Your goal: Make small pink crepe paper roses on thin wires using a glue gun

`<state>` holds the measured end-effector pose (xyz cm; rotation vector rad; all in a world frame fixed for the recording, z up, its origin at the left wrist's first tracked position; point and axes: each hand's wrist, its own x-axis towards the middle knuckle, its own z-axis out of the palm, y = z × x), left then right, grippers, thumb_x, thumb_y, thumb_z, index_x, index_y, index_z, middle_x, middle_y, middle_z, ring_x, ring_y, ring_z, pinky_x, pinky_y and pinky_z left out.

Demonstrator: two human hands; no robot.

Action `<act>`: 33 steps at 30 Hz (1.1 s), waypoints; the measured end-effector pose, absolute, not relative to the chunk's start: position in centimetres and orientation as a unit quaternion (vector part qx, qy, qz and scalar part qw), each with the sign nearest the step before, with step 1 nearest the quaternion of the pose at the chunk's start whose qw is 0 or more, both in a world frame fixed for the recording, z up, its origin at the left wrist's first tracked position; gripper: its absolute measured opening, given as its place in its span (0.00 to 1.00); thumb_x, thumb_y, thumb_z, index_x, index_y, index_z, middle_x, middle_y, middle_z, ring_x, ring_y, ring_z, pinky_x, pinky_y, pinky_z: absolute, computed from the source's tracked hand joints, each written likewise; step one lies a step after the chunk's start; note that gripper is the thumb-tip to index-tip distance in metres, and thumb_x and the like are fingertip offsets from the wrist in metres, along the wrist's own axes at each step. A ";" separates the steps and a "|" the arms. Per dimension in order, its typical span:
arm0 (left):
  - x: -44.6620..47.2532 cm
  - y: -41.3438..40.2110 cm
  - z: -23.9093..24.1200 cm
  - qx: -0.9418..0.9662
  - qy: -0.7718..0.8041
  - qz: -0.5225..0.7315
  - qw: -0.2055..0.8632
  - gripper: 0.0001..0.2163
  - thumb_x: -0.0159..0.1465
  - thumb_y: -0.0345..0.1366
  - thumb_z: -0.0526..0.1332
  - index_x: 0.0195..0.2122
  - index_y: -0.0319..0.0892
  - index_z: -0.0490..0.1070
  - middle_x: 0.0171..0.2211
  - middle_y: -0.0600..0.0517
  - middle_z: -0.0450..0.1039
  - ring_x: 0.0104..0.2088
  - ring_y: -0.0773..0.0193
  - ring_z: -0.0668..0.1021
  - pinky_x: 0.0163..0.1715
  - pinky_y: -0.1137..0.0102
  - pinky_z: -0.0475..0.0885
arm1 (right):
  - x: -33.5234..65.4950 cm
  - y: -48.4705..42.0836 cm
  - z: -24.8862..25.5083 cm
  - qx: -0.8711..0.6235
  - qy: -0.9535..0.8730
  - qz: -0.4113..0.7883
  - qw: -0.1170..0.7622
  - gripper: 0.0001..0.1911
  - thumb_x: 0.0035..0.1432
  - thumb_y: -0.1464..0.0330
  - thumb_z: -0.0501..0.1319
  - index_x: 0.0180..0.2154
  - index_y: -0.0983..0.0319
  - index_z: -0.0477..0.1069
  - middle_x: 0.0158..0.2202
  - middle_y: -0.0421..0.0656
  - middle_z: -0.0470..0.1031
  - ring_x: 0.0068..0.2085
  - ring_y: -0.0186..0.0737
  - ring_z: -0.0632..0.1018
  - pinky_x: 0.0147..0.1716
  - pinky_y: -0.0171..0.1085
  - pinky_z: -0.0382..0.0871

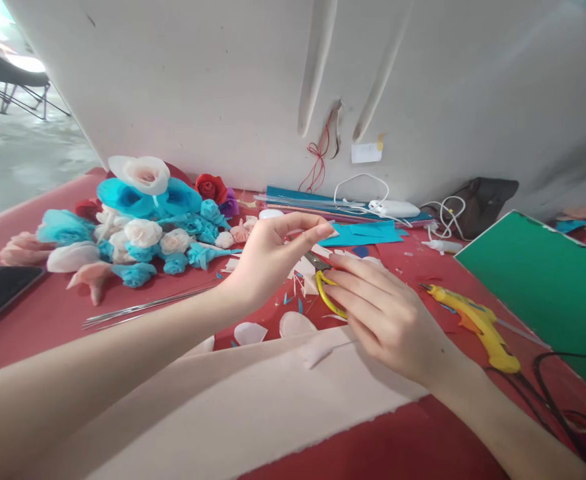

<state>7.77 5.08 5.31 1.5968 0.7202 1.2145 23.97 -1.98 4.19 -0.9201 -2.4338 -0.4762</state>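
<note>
My left hand [273, 257] is raised over the red table [47, 313], thumb and forefinger pinched together on something thin I cannot make out. My right hand [380, 313] lies lower, fingers stretched flat over the yellow-handled scissors [329, 293], touching them. In front of both hands spreads a pale pink crepe paper sheet [253, 407]. Cut pale petals [273, 330] and small paper scraps lie between the hands and the sheet.
A heap of blue, white, pink and red paper flowers [137, 227] sits at the left, with thin metal wires [143, 308] in front. A yellow glue gun [477, 323] and its black cord lie at right, beside a green board [543, 293]. Blue paper sheets, white cables and a wall stand behind.
</note>
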 end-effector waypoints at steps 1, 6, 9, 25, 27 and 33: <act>7.8 5.3 5.2 0.649 0.297 0.497 0.494 0.07 0.58 0.37 0.60 0.29 0.38 0.72 0.30 0.53 0.74 0.32 0.68 0.73 0.32 0.76 0.65 | 24.1 -2.0 4.2 -0.335 -0.892 -0.169 0.253 0.13 0.55 0.82 0.52 0.41 0.76 0.71 0.46 0.52 0.70 0.55 0.47 0.63 0.55 0.45 0.59; 7.8 6.0 4.5 0.652 0.291 0.459 0.529 0.08 0.59 0.37 0.58 0.30 0.39 0.73 0.30 0.53 0.76 0.35 0.67 0.75 0.36 0.75 0.67 | 25.4 -1.9 4.0 -0.334 -0.890 -0.167 0.262 0.16 0.55 0.81 0.52 0.45 0.71 0.68 0.52 0.50 0.66 0.55 0.46 0.64 0.52 0.48 0.61; 7.9 6.0 4.1 0.664 0.281 0.423 0.549 0.09 0.61 0.37 0.57 0.31 0.38 0.74 0.32 0.51 0.76 0.37 0.66 0.76 0.39 0.74 0.68 | 26.2 -1.3 3.8 -0.337 -0.887 -0.189 0.255 0.17 0.55 0.80 0.52 0.46 0.69 0.68 0.50 0.50 0.66 0.52 0.48 0.66 0.47 0.48 0.64; 7.7 5.1 3.8 0.757 0.183 0.426 0.461 0.06 0.49 0.30 0.68 0.28 0.38 0.74 0.31 0.51 0.73 0.38 0.63 0.73 0.42 0.69 0.67 | 26.4 -0.9 3.7 -0.334 -0.882 -0.139 0.302 0.24 0.54 0.82 0.51 0.52 0.61 0.63 0.39 0.47 0.67 0.41 0.41 0.69 0.38 0.42 0.65; 7.7 5.2 3.9 0.756 0.179 0.415 0.473 0.04 0.50 0.31 0.67 0.27 0.39 0.74 0.29 0.52 0.74 0.36 0.63 0.74 0.41 0.69 0.68 | 26.4 -0.9 3.8 -0.329 -0.883 -0.136 0.306 0.23 0.54 0.82 0.51 0.51 0.60 0.64 0.39 0.47 0.67 0.41 0.41 0.69 0.37 0.41 0.65; 7.5 5.5 4.2 0.728 0.189 0.372 0.543 0.06 0.56 0.35 0.62 0.28 0.38 0.76 0.31 0.50 0.74 0.33 0.65 0.75 0.36 0.71 0.70 | 27.0 -0.7 3.9 -0.323 -0.884 -0.152 0.303 0.26 0.54 0.82 0.50 0.52 0.57 0.63 0.38 0.45 0.67 0.39 0.40 0.68 0.36 0.41 0.65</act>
